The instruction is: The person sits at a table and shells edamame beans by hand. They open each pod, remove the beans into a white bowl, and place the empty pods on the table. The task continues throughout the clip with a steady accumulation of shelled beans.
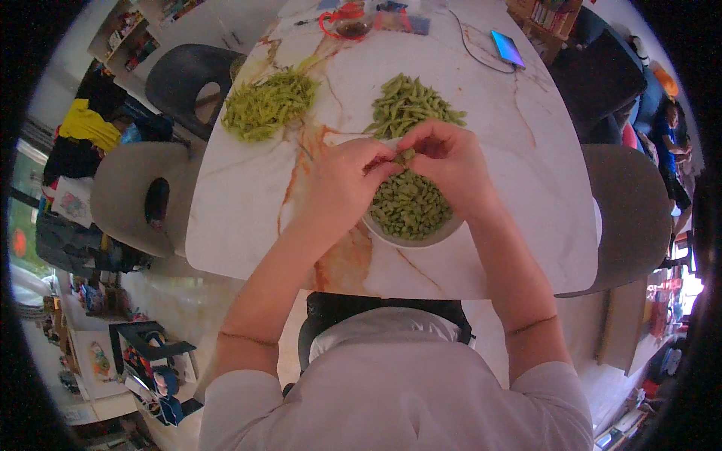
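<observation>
Both hands meet above a white bowl (pixel 414 243) that is well filled with shelled green beans (pixel 410 208). Between the fingertips is a green bean pod (pixel 405 158), pinched from one side by my left hand (pixel 352 177) and from the other by my right hand (pixel 451 163). The fingers partly cover the pod, so whether it is split cannot be told. Just beyond the bowl lies a heap of plump green pods (pixel 412 101). Farther left, a pile of flatter, yellower empty-looking pods (pixel 271 104) rests on the marble-patterned table (pixel 242 208).
A lit phone (pixel 507 49) with a cable lies at the far right. At the far end stands a glass pot with a red rim and handle (pixel 351 25). Chairs flank the table, a grey one (pixel 138 197) at left and another (pixel 626 220) at right. A person (pixel 671 152) is at the far right.
</observation>
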### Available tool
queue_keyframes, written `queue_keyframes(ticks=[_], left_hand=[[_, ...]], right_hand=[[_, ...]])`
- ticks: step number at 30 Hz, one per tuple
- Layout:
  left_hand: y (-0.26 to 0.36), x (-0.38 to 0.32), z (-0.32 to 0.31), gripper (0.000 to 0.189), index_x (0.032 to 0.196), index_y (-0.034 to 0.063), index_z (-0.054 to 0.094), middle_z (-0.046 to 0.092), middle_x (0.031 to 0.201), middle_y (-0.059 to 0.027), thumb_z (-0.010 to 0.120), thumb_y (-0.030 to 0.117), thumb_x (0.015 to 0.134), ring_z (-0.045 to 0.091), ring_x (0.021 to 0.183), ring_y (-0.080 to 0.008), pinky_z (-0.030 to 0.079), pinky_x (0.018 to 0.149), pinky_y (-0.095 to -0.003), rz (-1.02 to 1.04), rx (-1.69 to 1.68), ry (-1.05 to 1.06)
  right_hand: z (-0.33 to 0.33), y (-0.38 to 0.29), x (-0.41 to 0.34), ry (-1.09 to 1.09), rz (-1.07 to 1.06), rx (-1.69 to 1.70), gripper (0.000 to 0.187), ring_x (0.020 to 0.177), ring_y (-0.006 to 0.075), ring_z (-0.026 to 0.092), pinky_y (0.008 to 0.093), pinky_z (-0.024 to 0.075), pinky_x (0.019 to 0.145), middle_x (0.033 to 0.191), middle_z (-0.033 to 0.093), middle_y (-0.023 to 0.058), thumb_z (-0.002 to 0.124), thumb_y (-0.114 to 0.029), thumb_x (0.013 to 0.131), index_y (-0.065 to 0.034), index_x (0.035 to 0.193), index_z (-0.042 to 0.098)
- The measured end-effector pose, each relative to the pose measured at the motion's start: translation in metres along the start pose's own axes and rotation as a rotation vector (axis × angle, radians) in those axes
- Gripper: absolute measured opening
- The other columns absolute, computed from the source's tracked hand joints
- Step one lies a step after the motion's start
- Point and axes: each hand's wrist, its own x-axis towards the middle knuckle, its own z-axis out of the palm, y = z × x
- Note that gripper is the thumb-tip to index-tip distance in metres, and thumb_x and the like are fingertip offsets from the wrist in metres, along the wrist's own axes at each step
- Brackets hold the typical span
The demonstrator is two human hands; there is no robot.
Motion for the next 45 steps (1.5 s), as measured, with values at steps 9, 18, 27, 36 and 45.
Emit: queue_keyframes(ticks=[9,18,27,36,45], left_hand=[[0.002,0.001,0.011,0.012,0.09,0.0018,0.067,0.068,0.081,-0.0119,0.071,0.004,0.078,0.067,0.074,-0.0259,0.053,0.066,-0.0329,0.124,0.056,0.15],[-0.002,0.0,0.013,0.019,0.095,0.0029,0.066,0.066,0.085,-0.0107,0.071,0.002,0.077,0.065,0.074,-0.0286,0.052,0.065,-0.0347,0.224,0.139,0.199],[-0.013,0.008,0.013,0.009,0.091,-0.0006,0.065,0.064,0.077,-0.0131,0.062,0.003,0.083,0.063,0.066,-0.0217,0.048,0.057,-0.0303,-0.202,-0.38,0.049],[-0.021,0.008,0.013,0.016,0.098,0.0004,0.067,0.067,0.083,-0.0056,0.066,0.003,0.083,0.062,0.074,-0.012,0.049,0.068,-0.0263,-0.227,-0.23,-0.067],[-0.02,0.006,0.003,0.012,0.09,0.0029,0.07,0.066,0.084,-0.011,0.068,0.002,0.078,0.064,0.073,-0.0217,0.049,0.066,-0.0305,0.054,0.08,-0.024]], right_hand=[[0.001,0.0,0.0,0.091,0.015,0.061,0.018,0.075,0.0071,0.057,0.0216,0.0456,0.069,0.082,0.063,0.0006,0.061,0.005,0.073,-0.0005,0.09,0.065],[0.002,0.002,0.002,0.117,0.096,0.277,0.02,0.076,0.0084,0.058,0.0228,0.0485,0.07,0.08,0.061,0.0014,0.062,0.008,0.071,-0.0001,0.09,0.063],[-0.002,0.002,0.001,0.097,0.015,0.01,0.016,0.077,0.0073,0.059,0.0225,0.0483,0.07,0.082,0.063,-0.0001,0.063,0.005,0.074,-0.001,0.089,0.062],[-0.009,0.003,0.004,-0.012,-0.112,-0.384,0.019,0.073,0.0087,0.059,0.0261,0.0496,0.069,0.08,0.064,0.0028,0.067,-0.002,0.077,-0.0009,0.095,0.062],[-0.001,-0.003,-0.001,-0.106,-0.115,-0.505,0.031,0.076,0.0201,0.065,0.0315,0.0521,0.07,0.084,0.067,0.0103,0.066,0.003,0.076,-0.0021,0.105,0.058]])
